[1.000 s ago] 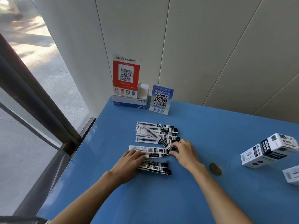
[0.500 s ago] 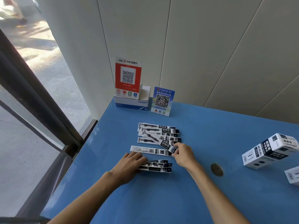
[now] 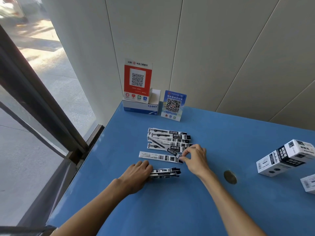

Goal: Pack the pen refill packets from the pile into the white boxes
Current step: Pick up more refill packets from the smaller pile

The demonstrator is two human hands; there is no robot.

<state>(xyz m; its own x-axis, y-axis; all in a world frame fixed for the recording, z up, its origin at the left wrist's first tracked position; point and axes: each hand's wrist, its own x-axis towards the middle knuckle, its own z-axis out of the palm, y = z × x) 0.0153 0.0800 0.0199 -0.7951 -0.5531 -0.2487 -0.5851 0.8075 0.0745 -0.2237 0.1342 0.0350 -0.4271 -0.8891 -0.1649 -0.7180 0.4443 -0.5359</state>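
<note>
Nearest to me, my left hand [image 3: 136, 176] lies over one end of a small stack of pen refill packets [image 3: 166, 172] on the blue table [image 3: 170, 210]. I count at least two packets in that stack; the fingers cover the left end and I cannot tell whether they curl round it or only press it flat.

Just beyond, my right hand [image 3: 196, 159] pinches, thumb against forefinger, the right end of a tilted packet [image 3: 172, 152]. Under its tip lies a single packet [image 3: 160, 157], flat and apart from the rest.

Behind these is the pile [image 3: 168, 138]: about four packets side by side, plus the tilted one lying across them.

To the right, well apart from the packets, I see two white boxes: one white box [image 3: 286, 158] fully in view, tilted, and a second box [image 3: 308, 183] cut off by the frame edge. Between my right forearm and the boxes sits one round metal disc [image 3: 230, 177] in the tabletop.

Farthest, against the wall, stand two QR signs: a red QR sign [image 3: 137, 80] on a white-and-blue carton [image 3: 141, 107], and a blue QR sign [image 3: 173, 105] beside it.
</note>
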